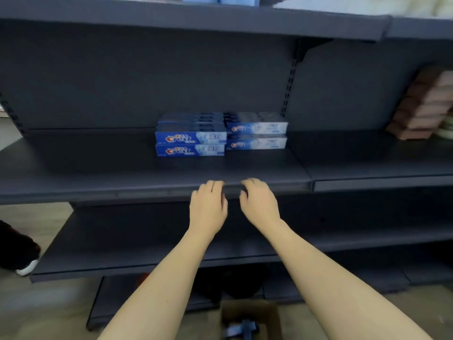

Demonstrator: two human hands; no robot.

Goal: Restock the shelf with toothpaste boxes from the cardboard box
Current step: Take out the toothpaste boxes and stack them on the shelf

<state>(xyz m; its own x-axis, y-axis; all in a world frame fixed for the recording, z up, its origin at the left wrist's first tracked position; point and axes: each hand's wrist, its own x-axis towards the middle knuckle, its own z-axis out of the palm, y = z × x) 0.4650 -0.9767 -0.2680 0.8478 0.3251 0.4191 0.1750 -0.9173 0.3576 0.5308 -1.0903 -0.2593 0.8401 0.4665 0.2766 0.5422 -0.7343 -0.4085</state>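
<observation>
Two stacks of blue toothpaste boxes already stand on the dark grey metal shelf (98, 165); the restocking is partly done, I judge.

I count two front faces in the left stack (190, 141) and two in the right stack (256, 133); rows behind are too blurred to count. My left hand (208, 207) and right hand (259, 204) hover at the shelf edge, fingers loosely curled, holding nothing. The brown cardboard box (250, 317) on the floor below shows some blue boxes left inside.

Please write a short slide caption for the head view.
Both empty hands, left hand and right hand, hover before stacked toothpaste boxes on the shelf.
</observation>
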